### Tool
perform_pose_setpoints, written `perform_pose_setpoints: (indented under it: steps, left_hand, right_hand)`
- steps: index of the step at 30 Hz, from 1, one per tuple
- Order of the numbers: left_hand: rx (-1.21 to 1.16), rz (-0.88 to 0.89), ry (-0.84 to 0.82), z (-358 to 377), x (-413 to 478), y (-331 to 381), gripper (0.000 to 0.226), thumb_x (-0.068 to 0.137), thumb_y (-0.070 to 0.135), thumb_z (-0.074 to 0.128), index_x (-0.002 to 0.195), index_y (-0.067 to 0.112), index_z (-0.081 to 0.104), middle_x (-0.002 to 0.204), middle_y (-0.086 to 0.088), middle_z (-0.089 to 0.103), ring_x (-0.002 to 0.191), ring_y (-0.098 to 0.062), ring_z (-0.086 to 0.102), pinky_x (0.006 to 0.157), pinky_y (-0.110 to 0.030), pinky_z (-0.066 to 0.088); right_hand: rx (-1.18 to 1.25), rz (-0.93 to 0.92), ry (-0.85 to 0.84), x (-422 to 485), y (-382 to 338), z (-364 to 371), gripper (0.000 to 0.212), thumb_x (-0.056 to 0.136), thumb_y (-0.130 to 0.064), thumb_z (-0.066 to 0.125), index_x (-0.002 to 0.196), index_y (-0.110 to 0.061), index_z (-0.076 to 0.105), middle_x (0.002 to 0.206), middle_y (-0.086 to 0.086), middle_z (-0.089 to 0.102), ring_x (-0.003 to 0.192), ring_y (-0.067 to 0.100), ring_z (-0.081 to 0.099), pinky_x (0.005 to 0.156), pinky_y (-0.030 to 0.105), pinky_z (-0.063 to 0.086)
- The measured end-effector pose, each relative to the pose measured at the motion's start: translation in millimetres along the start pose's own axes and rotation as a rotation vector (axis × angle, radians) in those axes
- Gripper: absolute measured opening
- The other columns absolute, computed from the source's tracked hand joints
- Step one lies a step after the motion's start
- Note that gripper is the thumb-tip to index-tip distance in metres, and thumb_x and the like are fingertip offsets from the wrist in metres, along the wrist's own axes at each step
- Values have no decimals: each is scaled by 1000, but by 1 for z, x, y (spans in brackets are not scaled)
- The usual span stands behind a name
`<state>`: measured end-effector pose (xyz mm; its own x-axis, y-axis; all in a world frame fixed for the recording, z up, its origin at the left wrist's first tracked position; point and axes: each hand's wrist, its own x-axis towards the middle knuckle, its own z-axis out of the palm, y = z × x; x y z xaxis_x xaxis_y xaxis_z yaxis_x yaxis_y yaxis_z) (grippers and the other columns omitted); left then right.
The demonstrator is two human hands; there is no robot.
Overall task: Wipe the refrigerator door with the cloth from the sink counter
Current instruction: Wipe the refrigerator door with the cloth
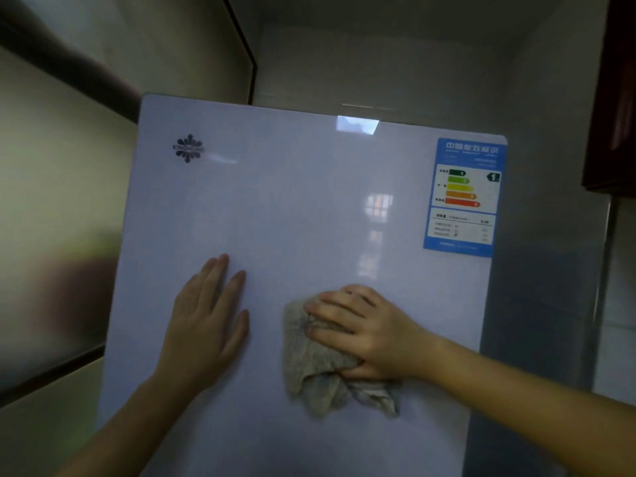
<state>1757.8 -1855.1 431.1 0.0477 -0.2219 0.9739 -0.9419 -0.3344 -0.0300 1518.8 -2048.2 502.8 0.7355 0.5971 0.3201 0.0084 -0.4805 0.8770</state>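
Right hand (364, 333) presses the cloth (320, 370) flat against the refrigerator door (292, 208), fingers together, left hand (206, 321) flat alongside, fingers together.

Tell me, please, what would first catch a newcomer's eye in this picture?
Probably the right hand pressing a grey cloth flat on the pale refrigerator door, low and right of centre. The left hand lies open beside it, and a blue energy label marks the upper right corner.

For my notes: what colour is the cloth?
Grey-beige cloth, clearest in the head view.
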Motion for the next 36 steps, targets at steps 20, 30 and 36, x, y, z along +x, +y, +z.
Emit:
perform_pose_setpoints:
  steps: [20,30,36]
  left_hand:
    - [-22,-38,-7,8,-14,36,58,98,39,41,144,6,51,160,-17,36,146,-37,38,114,-46,33]
    - [-8,-45,-41,8,-17,47,61,97,40,41,146,5,46,161,-19,33,148,-39,34,116,-48,31]
    - [-7,-71,-35,11,-17,51,62,96,41,41,147,6,45,161,-19,33,149,-38,33,117,-49,31]
  right_hand:
    - [-95,440,197,-33,86,-52,62,91,-59,63,138,-20,64,151,12,53,136,35,47,109,50,36]
    - [46,187,-37,-171,-91,1,50,97,-56,56,135,-25,66,151,6,55,136,29,55,112,48,40]
    - [-20,265,-13,-165,-52,-17,58,97,-61,51,141,-24,61,151,10,53,137,31,51,112,49,40]
